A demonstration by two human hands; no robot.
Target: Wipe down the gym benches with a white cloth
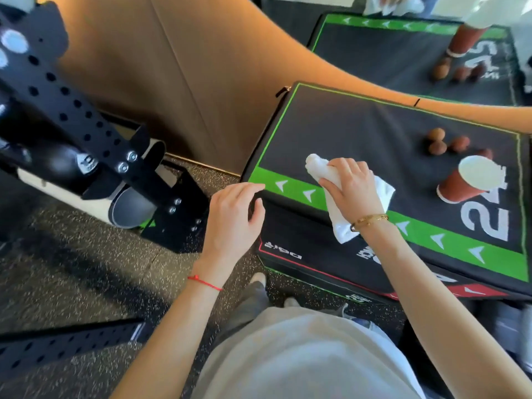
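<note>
Head view: right hand (pixel 352 191) grips white cloth (pixel 331 197) on bench (pixel 374 133); left hand (pixel 233 217) relaxed, holding nothing.

Speckled rubber floor (pixel 86 269), tan wall (pixel 172 67).

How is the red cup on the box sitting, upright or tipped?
Tipped. The red cup lies on its side on the black box top, its white mouth facing the camera.
</note>
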